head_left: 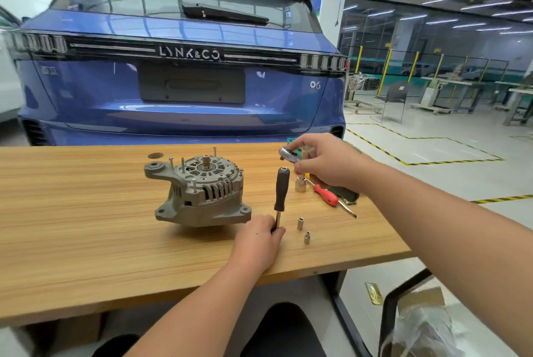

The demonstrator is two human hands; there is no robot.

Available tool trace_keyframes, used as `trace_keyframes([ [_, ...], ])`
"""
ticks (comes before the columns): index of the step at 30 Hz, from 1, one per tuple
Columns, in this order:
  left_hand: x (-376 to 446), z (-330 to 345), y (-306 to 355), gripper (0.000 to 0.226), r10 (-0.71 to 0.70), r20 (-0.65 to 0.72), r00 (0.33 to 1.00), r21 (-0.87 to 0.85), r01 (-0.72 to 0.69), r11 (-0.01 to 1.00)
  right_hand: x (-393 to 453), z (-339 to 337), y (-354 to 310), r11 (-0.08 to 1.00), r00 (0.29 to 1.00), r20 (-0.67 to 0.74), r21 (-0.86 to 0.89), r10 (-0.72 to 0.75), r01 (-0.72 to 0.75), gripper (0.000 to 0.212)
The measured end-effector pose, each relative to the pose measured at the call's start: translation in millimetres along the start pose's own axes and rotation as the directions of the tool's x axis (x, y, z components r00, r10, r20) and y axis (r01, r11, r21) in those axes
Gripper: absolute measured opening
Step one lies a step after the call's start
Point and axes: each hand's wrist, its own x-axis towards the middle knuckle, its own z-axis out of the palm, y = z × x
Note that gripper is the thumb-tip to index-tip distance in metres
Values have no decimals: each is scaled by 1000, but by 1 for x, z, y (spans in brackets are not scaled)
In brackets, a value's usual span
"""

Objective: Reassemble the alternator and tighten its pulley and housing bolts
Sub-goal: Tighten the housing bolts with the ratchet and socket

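Note:
A grey alternator (pixel 202 192) stands on the wooden table (pixel 86 227), its bare shaft pointing up and several long bolts sticking out of the housing. My left hand (pixel 258 237) grips the metal shaft of a black-handled driver (pixel 281 189), held upright just right of the alternator. My right hand (pixel 326 160) holds a chrome ratchet head (pixel 288 154) above the table's far right. A large socket (pixel 300 183) stands below that hand. Two small sockets (pixel 302 229) stand near my left hand.
A red-handled screwdriver (pixel 327 195) and a dark green tool (pixel 346 193) lie at the table's right edge. A round disc (pixel 155 155) lies behind the alternator. A blue car (pixel 184 82) is parked just beyond the table. A green box (pixel 300 144) sits behind my right hand.

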Motion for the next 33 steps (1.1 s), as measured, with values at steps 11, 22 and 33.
trace_keyframes([
  [11,-17,-9,-5,18,-20,-23,1000,-30,19,999,-26,-9,-33,933,991,125,-351,-38,80,46],
  [22,-17,-14,-5,19,0,7,1000,-49,0,999,-15,-11,-32,929,984,162,-350,-69,123,41],
  [33,-16,-14,-4,23,35,23,999,-23,-34,999,-15,-16,-35,902,976,208,-405,-69,150,38],
])
